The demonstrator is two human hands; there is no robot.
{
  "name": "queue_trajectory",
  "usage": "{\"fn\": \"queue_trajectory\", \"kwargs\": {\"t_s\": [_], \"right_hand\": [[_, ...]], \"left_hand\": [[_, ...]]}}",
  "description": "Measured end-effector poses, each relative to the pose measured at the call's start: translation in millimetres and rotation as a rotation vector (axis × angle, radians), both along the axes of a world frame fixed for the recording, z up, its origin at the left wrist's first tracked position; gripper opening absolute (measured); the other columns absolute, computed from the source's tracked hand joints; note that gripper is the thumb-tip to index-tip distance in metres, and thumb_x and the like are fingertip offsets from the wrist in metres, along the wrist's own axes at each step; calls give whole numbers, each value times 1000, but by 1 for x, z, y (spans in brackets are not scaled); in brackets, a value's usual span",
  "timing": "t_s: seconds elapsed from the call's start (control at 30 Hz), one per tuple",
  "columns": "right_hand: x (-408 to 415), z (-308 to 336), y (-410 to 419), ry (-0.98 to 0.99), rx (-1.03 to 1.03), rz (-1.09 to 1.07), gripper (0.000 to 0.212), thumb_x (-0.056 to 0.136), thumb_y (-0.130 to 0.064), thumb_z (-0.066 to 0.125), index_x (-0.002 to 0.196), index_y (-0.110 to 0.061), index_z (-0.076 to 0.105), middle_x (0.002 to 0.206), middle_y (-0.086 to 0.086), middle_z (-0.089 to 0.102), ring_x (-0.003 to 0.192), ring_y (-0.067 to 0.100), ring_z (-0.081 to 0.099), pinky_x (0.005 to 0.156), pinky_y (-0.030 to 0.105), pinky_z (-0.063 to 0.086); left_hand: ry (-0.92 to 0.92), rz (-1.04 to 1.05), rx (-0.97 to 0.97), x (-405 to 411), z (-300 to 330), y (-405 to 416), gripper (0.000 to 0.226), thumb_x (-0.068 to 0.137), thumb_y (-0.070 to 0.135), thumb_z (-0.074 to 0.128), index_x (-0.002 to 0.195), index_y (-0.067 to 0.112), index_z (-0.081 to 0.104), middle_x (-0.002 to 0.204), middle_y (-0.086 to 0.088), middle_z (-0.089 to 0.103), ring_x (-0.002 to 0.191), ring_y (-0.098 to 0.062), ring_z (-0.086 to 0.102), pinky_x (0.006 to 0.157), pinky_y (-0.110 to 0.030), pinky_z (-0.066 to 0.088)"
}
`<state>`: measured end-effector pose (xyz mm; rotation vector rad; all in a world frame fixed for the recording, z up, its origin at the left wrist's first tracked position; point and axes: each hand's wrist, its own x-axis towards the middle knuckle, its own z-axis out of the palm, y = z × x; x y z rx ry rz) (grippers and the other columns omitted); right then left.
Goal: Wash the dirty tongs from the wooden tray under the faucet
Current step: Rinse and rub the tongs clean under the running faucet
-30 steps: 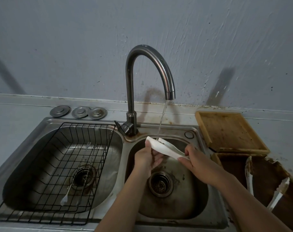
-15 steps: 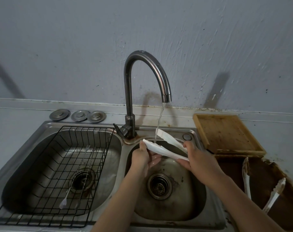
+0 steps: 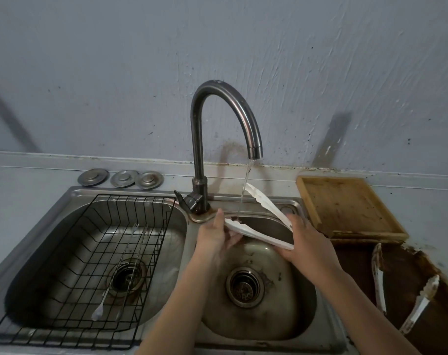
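White tongs point(image 3: 265, 206) are spread wide over the right sink basin point(image 3: 289, 313), under the faucet point(image 3: 225, 119). Running water point(image 3: 244, 190) falls between the two arms and hits the lower arm's tip. My right hand point(image 3: 307, 242) grips the tongs at their hinge end. My left hand point(image 3: 215, 234) holds the lower arm's tip, thumb on top and fingers underneath. Two more dirty white tongs point(image 3: 420, 303) lie in the dark, soiled wooden tray point(image 3: 358, 260) at the right.
A lighter wooden tray point(image 3: 345, 208) sits on the counter behind the dark one. A black wire rack point(image 3: 89, 262) fills the left basin and holds a thin utensil point(image 3: 107, 295). Three metal sink plugs point(image 3: 121, 178) lie by the wall.
The tongs have opened wide, the upper arm swinging up and back past the stream. My left hand stayed on the lower tip. My view moved closer and lower.
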<state>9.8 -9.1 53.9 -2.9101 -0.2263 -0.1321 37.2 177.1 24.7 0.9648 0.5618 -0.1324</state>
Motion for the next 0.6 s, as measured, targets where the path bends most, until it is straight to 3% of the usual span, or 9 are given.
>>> {"fn": "queue_trajectory", "kwargs": {"t_s": [0.07,0.13,0.23,0.33,0.43,0.5,0.6], "right_hand": [[2,0,7,-20,-16,-16,68,80,-46,65,133,-20,31,127,-2,50,99,16,61,64,25,41],[5,-2,10,-43,-46,-45,67,77,-44,68,128,-18,33,125,-1,51,96,18,62,62,26,43],[9,-3,8,-54,-48,-76,68,73,-42,72,125,-17,36,125,1,51,98,19,62,68,31,53],[11,1,4,-24,16,-100,69,69,-47,74,121,-18,39,121,0,54,103,18,60,76,32,54],[11,6,9,15,53,-114,65,69,-47,74,117,-17,42,115,0,57,98,18,61,73,31,51],[13,8,18,16,49,-116,62,71,-46,73,115,-16,42,113,1,56,95,18,61,66,28,48],[19,13,28,7,77,-104,61,72,-45,73,114,-15,42,107,1,54,83,15,55,60,24,40]], "left_hand": [[-21,31,-33,-1,4,-5,26,95,22,51,87,-1,58,85,-15,67,78,-23,67,60,-28,60],[-37,22,-76,-3,4,-11,20,92,11,56,102,-6,57,91,-14,64,82,-22,67,66,-30,60],[-73,-21,-141,-4,5,-11,49,85,-6,60,128,5,40,104,-16,60,91,-27,66,72,-38,60],[-115,-31,-113,-4,4,-6,77,75,-17,65,127,29,33,109,-16,57,101,-33,63,76,-40,56],[-160,-61,104,-1,2,-12,86,66,-10,77,130,28,35,108,-10,58,103,-28,62,87,-43,54],[-182,-16,101,1,6,-17,82,70,-8,74,132,28,34,102,-8,59,95,-24,63,82,-41,56],[-206,91,-63,6,17,-8,51,88,0,59,130,21,39,101,-16,59,86,-29,65,78,-43,56]]}}
